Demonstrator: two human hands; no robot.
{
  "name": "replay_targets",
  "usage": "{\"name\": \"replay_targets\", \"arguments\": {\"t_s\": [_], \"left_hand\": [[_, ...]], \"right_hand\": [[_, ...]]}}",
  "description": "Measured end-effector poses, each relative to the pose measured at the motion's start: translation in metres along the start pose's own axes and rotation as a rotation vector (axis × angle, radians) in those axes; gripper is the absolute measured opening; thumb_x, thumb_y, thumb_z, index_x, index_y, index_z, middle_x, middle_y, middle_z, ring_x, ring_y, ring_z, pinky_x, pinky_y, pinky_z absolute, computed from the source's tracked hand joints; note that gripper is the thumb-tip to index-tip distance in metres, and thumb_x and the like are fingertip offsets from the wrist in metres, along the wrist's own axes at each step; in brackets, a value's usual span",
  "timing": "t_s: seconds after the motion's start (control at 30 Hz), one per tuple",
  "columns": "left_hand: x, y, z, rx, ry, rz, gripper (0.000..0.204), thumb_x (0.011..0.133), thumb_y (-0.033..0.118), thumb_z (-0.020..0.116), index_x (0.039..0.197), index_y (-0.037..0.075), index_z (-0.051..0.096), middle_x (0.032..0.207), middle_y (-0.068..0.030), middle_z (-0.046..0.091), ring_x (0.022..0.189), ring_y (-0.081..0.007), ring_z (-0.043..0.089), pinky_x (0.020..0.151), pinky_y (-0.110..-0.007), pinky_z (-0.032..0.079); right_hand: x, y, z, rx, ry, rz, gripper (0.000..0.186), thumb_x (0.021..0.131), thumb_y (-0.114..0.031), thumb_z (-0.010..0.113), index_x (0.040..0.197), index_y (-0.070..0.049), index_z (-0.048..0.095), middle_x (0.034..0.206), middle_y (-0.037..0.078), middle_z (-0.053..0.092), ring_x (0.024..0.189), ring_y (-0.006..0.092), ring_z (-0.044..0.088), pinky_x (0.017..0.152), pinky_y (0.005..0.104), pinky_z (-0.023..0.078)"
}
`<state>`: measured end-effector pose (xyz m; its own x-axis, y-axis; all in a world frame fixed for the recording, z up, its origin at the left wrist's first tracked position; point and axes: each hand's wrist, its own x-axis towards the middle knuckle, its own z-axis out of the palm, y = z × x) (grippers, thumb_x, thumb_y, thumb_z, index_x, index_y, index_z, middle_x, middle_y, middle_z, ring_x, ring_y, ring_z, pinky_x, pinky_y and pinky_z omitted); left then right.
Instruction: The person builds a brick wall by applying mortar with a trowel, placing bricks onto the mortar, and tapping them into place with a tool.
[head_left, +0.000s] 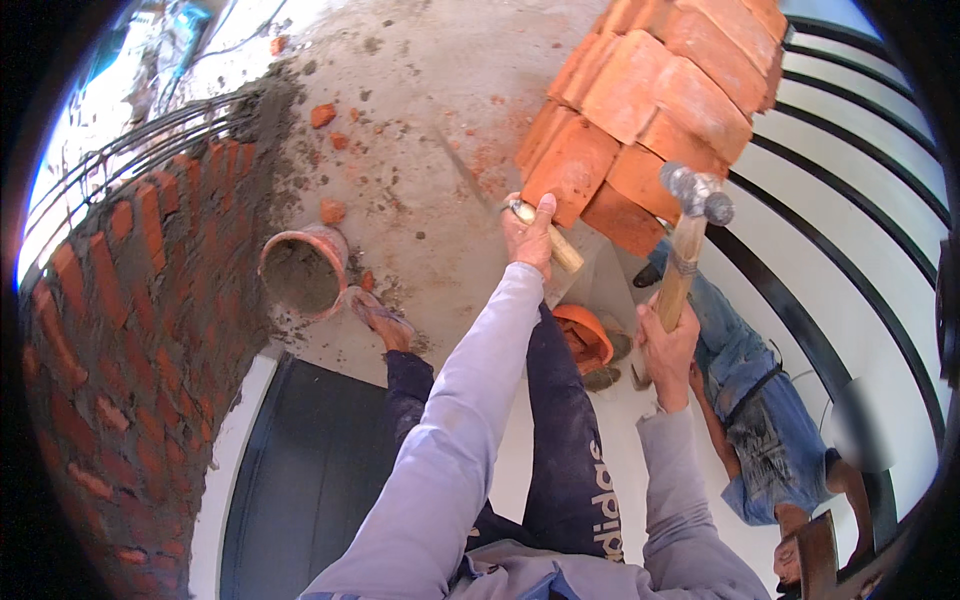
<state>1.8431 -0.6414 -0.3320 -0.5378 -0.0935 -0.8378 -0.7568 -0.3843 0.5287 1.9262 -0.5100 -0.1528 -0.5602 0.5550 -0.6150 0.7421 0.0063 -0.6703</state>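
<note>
One legible text item is recorded: pale lower-case lettering (607, 500) running lengthwise along the right leg of your dark trousers (560, 430). It stands below your right hand (668, 340), just inside that forearm, and the hem of your shirt (560, 565) cuts its lower end. Nearer your left forearm, a small pale mark (473, 536) on the trousers is unreadable. Beyond your right hand, the grey patch (765, 445) on another person's blue clothing (790, 490) yields no readable characters.

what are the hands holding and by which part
The right hand holds a hammer, the left hand a wooden-handled tool, likely a trowel, each by its handle.
</note>
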Motion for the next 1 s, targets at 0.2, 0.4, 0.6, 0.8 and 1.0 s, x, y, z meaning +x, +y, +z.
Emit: {"name": "replay_targets", "arguments": {"t_s": [0.2,0.4,0.6,0.8,1.0], "left_hand": [[0.050,0.081,-0.095,0.236,-0.144,0.199,0.057,0.076,0.026,0.080,0.120,0.002,0.053,0.099,-0.0060,0.061,0.085,-0.0155,0.060,0.070,-0.031,0.051],[0.124,0.178,-0.228,0.668,-0.088,0.166,0.055,0.074,0.030,0.080,0.114,0.001,0.057,0.100,-0.0076,0.062,0.082,-0.0150,0.060,0.070,-0.032,0.051],[0.231,0.172,-0.295,0.823,-0.096,0.094,0.054,0.076,0.035,0.079,0.112,0.001,0.057,0.099,-0.0076,0.061,0.086,-0.0167,0.058,0.073,-0.035,0.048],[0.289,0.144,-0.331,0.859,-0.125,0.245,0.051,0.076,0.037,0.078,0.105,0.000,0.059,0.094,-0.0071,0.062,0.083,-0.0168,0.058,0.071,-0.034,0.048],[0.279,0.161,-0.319,0.983,-0.107,0.192,0.044,0.082,0.040,0.071,0.089,-0.002,0.062,0.084,-0.0084,0.063,0.077,-0.0175,0.058,0.070,-0.035,0.047]], "right_hand": [[-0.024,0.024,0.022,-0.146,-0.245,-0.218,0.016,0.085,-0.011,0.065,0.095,-0.002,0.057,0.069,0.002,0.057,0.055,0.0084,0.052,0.050,0.0251,0.042],[0.024,0.035,0.166,-0.122,-0.435,-0.029,0.026,0.088,-0.024,0.063,0.083,0.001,0.057,0.063,0.006,0.054,0.060,0.0131,0.050,0.054,0.0322,0.040],[0.066,0.134,0.317,-0.179,-0.532,-0.129,0.026,0.085,-0.025,0.065,0.083,0.000,0.057,0.064,0.013,0.055,0.059,0.0214,0.053,0.057,0.0373,0.043],[0.091,0.178,0.394,-0.334,-0.498,-0.353,0.022,0.078,-0.017,0.060,0.095,-0.004,0.060,0.078,0.022,0.061,0.072,0.0434,0.058,0.065,0.0453,0.046],[0.092,0.172,0.389,-0.242,-0.537,-0.446,0.022,0.076,-0.011,0.060,0.097,-0.005,0.061,0.076,0.022,0.061,0.071,0.0425,0.059,0.062,0.0431,0.048]]}}
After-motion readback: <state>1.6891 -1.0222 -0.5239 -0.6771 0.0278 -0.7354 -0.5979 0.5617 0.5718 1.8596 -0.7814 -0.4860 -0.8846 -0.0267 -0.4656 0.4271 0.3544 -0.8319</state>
